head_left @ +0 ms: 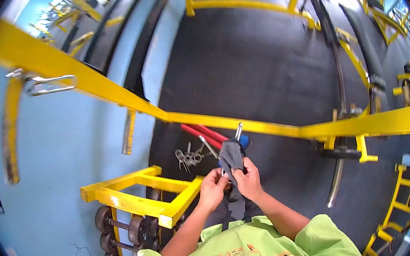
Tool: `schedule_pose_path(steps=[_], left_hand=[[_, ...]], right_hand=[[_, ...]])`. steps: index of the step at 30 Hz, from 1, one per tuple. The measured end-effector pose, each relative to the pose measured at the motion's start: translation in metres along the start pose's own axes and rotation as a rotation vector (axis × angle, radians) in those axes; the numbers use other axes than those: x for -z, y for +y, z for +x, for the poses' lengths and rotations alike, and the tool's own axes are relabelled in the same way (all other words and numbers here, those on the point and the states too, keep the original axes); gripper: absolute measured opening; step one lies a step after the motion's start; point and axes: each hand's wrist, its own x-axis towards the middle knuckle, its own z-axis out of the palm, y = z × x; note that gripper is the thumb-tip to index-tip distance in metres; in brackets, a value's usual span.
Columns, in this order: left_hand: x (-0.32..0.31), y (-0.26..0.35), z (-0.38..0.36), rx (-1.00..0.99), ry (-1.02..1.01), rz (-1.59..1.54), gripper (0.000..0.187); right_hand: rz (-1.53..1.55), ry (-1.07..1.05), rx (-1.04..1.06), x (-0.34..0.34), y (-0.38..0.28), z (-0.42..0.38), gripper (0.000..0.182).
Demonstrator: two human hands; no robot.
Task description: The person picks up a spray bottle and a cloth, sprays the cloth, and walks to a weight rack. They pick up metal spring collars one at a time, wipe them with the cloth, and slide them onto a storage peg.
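Note:
Both hands are together in front of my green shirt, low in the middle of the view. My left hand (214, 192) has its fingers closed on a dark grey cloth (231, 157). My right hand (248, 181) pinches the same cloth from the other side. A shiny metal rod end (238, 131) sticks up behind the top of the cloth. Another metal bar (209, 146) slants beside it, near red bars (206, 135) and a blue round part (244, 141). The cloth hides where these parts meet.
A long yellow frame beam (260, 127) crosses in front of my hands. Metal collars (189, 157) lie on the black floor (238, 59). A yellow rack (137, 197) with dumbbells (120, 226) stands at lower left by the blue wall (57, 193). A steel bar (336, 184) is at right.

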Motion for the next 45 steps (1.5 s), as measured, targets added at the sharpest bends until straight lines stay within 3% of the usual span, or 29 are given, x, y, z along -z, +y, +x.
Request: schedule_pose_path(steps=[1,2,3,5,7,8,9,11,12,13,15,16,19,20,22,24,25,26,28,30,31,33,34,37,38,40,42,43,45], left_hand=[[0.002,0.018,-0.013,-0.030,-0.016,0.007,0.018],[0.012,0.029,-0.019,-0.089,0.025,0.272,0.023],[0.023,0.043,-0.029,-0.236,0.085,0.423,0.041],[0.050,0.075,-0.055,-0.182,0.126,-0.088,0.065],[0.079,0.092,-0.072,-0.373,0.215,0.016,0.073],[0.089,0.099,-0.080,-0.517,0.298,0.119,0.081],[0.092,0.110,-0.087,-0.508,0.135,0.289,0.073],[0.081,0.115,-0.087,-0.402,-0.318,0.164,0.058],[0.078,0.111,-0.089,-0.351,-0.328,0.303,0.047],[0.068,0.106,-0.091,-0.438,-0.274,0.080,0.035],[0.054,0.102,-0.087,-0.373,-0.042,-0.037,0.027],[0.042,0.105,-0.092,-0.364,-0.042,-0.161,0.021],[0.048,0.107,-0.086,-0.423,-0.254,0.022,0.049],[0.055,0.107,-0.082,-0.434,-0.254,0.017,0.049],[0.064,0.106,-0.078,-0.339,-0.362,0.294,0.068],[0.053,0.118,-0.088,-0.237,-0.420,0.359,0.071],[0.049,0.124,-0.091,-0.128,-0.479,0.432,0.074],[0.051,0.095,-0.074,-0.187,-0.537,0.156,0.071],[0.039,0.094,-0.072,-0.260,-0.594,0.105,0.068],[0.024,0.089,-0.066,-0.350,-0.726,-0.150,0.058],[0.018,0.088,-0.063,-0.347,-0.733,-0.146,0.058],[0.002,0.091,-0.065,-0.305,-0.615,-0.318,0.050],[-0.009,0.100,-0.069,-0.417,-0.453,-0.220,0.036],[-0.012,0.105,-0.067,-0.468,-0.375,-0.028,0.024],[-0.017,0.107,-0.071,-0.513,-0.388,-0.020,0.018],[-0.011,0.099,-0.059,-0.457,-0.443,-0.082,0.019],[-0.004,0.115,-0.061,-0.368,-0.559,-0.140,0.021],[-0.007,0.125,-0.069,-0.360,-0.524,-0.128,0.024],[-0.022,0.140,-0.080,-0.483,-0.367,-0.011,0.026]], right_hand=[[0.001,-0.029,0.052,-0.003,-0.022,0.005,0.014],[-0.084,-0.092,0.122,-0.004,-0.045,0.009,0.012],[-0.169,-0.152,0.190,-0.003,-0.068,0.013,0.011],[-0.359,-0.447,0.332,0.013,-0.100,0.027,0.018],[-0.495,-0.780,0.275,0.015,-0.138,0.037,0.020],[-0.577,-0.897,0.396,0.009,-0.161,0.036,0.020],[-0.629,-1.001,0.502,0.002,-0.170,0.037,0.022],[-0.828,-1.146,0.530,-0.017,-0.196,0.032,0.023],[-0.988,-1.135,0.594,-0.026,-0.204,0.030,0.022],[-1.010,-1.136,0.625,-0.028,-0.209,0.032,0.022],[-1.141,-1.015,0.766,-0.032,-0.210,0.036,0.019],[-1.253,-1.009,0.813,-0.035,-0.211,0.037,0.017],[-1.220,-1.020,1.002,-0.031,-0.213,0.043,0.017],[-1.186,-1.042,1.059,-0.028,-0.213,0.046,0.018],[-1.163,-1.067,1.154,-0.028,-0.231,0.037,0.018],[-1.109,-1.032,1.320,-0.029,-0.248,0.027,0.020],[-1.113,-1.023,1.326,-0.027,-0.253,0.028,0.020],[-1.043,-0.961,1.328,-0.024,-0.257,0.029,0.022],[-0.977,-0.888,1.328,-0.018,-0.258,0.031,0.024],[-0.618,-0.772,1.289,-0.012,-0.250,0.036,0.024],[-0.621,-0.762,1.288,-0.009,-0.243,0.037,0.024],[-0.229,-0.382,1.147,-0.005,-0.217,0.035,0.019],[-0.167,-0.208,1.077,-0.006,-0.200,0.031,0.017],[0.269,0.036,0.629,-0.006,-0.155,0.031,0.026],[0.259,0.050,0.624,0.003,-0.150,0.033,0.026],[-0.297,-0.049,0.943,0.015,-0.162,0.039,0.031],[-0.344,-0.086,1.056,0.021,-0.181,0.045,0.034],[-0.387,-0.139,1.182,0.023,-0.186,0.043,0.037],[-0.335,-0.032,1.119,0.010,-0.181,0.036,0.033]])
